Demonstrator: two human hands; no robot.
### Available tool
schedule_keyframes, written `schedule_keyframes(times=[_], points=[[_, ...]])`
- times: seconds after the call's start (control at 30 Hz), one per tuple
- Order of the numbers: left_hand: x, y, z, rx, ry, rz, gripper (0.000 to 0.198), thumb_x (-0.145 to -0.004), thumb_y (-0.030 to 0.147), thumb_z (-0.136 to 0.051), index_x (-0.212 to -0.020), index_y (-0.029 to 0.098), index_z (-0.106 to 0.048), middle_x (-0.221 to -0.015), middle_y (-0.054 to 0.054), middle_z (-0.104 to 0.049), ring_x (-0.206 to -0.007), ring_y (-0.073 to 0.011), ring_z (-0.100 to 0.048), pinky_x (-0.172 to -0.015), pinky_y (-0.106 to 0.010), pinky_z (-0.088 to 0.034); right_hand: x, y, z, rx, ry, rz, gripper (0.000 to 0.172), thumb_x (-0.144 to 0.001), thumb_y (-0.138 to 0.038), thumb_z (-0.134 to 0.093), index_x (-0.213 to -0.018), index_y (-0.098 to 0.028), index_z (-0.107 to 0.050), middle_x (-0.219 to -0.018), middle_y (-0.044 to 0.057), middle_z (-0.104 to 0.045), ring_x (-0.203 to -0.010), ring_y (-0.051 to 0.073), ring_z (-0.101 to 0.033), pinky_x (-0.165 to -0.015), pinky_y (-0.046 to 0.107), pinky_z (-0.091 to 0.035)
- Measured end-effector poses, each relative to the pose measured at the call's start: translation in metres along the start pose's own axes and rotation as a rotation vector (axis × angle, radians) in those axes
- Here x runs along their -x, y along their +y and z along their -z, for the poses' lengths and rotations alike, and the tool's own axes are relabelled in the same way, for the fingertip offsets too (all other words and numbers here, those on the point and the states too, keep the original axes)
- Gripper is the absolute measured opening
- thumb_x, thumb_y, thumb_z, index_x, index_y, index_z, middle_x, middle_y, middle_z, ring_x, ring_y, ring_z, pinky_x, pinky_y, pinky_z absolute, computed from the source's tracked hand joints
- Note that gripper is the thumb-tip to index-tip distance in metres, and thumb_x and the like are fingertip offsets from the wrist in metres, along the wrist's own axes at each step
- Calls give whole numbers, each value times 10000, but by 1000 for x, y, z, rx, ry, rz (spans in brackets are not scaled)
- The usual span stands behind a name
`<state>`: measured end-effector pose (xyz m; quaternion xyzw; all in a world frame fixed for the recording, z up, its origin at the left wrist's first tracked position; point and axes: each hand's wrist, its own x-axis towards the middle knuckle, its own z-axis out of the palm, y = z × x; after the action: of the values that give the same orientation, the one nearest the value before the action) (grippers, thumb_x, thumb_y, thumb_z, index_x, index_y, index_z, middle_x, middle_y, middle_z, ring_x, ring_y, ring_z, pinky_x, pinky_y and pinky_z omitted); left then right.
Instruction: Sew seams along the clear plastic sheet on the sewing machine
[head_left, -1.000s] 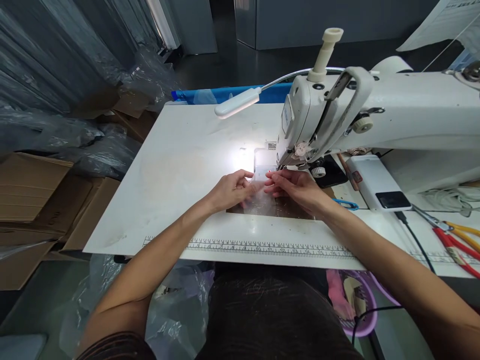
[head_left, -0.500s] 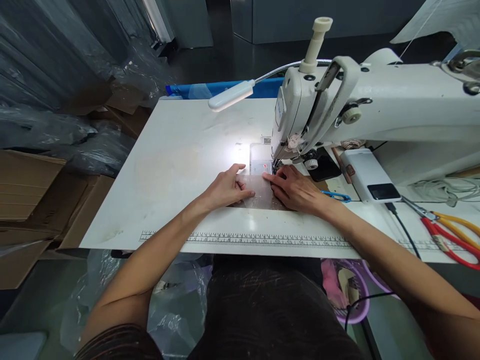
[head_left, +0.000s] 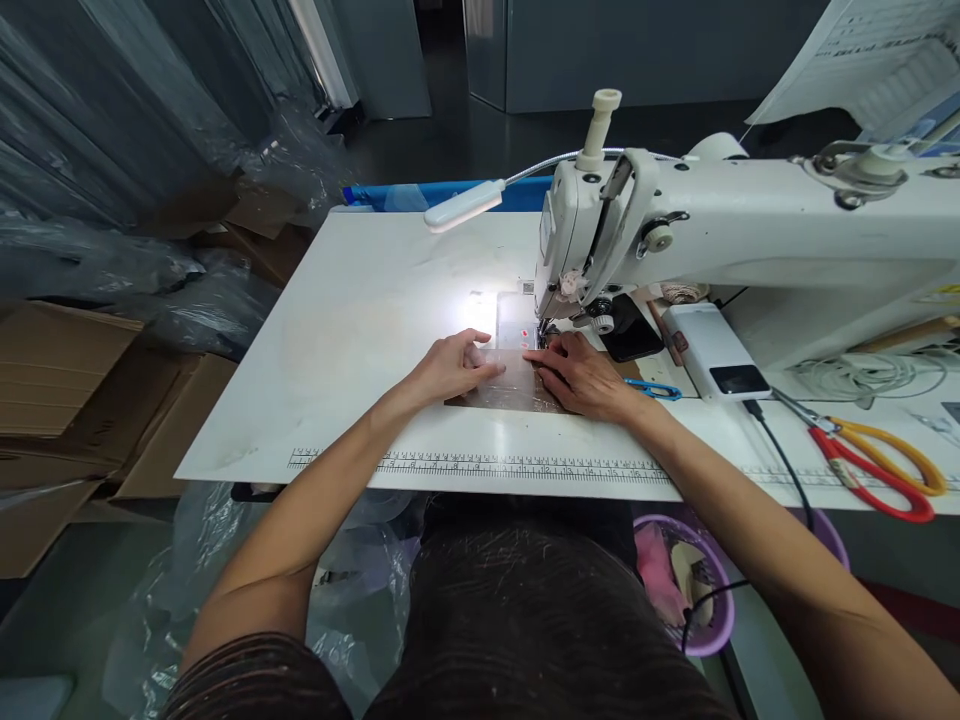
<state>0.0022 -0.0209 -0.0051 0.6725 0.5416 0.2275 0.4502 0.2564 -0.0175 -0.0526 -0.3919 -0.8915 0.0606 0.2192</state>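
A clear plastic sheet (head_left: 517, 382) lies on the white table just in front of the presser foot (head_left: 544, 330) of a sewing machine (head_left: 592, 235). Beneath the plastic shows a brown, flat piece (head_left: 551, 402). My left hand (head_left: 450, 370) pinches the sheet's left part between thumb and fingers, its index finger pointing out. With bent fingers, my right hand (head_left: 585, 378) presses on the sheet's right side close to the needle, the index fingertip on the plastic. The fingers partly cover the sheet's edges.
Right of the hands lie blue thread snips (head_left: 652, 389), a black phone (head_left: 631, 328), a white power bank (head_left: 716, 352) with a cable, and red-and-orange-handled scissors (head_left: 874, 465). A lamp (head_left: 465, 206) hangs over the table. Cardboard boxes (head_left: 67, 370) stand at left, a purple basket (head_left: 721, 625) below.
The view has shifted, so the machine appears lower and further left. More of the brown piece shows below my left hand. Both hands stay at the plastic sheet.
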Motion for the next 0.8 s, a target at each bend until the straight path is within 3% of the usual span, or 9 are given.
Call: schedule_keyframes(times=[0.1,0.27,0.43,0.8], points=[[-2,-1,-2,20,31,1,418,-861,281,-717,-1240,175,-580,-781,14,-649,-601,-114,-611,-508,-225,-499,0,0,-2,8,17,-12,390,-1031,-343,-399,-1296,-243,-668,-1039,130,-574,-984,290,-533,-897,474,-507],[-1,2,-1,45,34,24,507,-815,239,-767,-1272,160,-561,-801,4,-674,-551,-111,-625,-505,-249,-536,5,2,-2,-70,53,-17,415,-1031,-357,-400,-1328,-229,-660,-1047,139,-586,-996,294,-543,-948,515,-501],[-2,2,1,95,43,55,535,-772,209,-817,-1246,159,-574,-800,17,-681,-493,-95,-618,-499,-255,-533,10,7,4,-219,62,16,399,-1029,-335,-404,-1294,-275,-696,-1071,120,-599,-1007,253,-571,-926,460,-532],[-8,-10,1,129,13,47,555,-800,221,-802,-1288,160,-545,-815,10,-673,-512,-83,-614,-500,-260,-542,8,10,-2,-152,75,62,358,-1012,-307,-457,-1216,-259,-747,-1076,131,-594,-996,260,-559,-902,469,-529]])
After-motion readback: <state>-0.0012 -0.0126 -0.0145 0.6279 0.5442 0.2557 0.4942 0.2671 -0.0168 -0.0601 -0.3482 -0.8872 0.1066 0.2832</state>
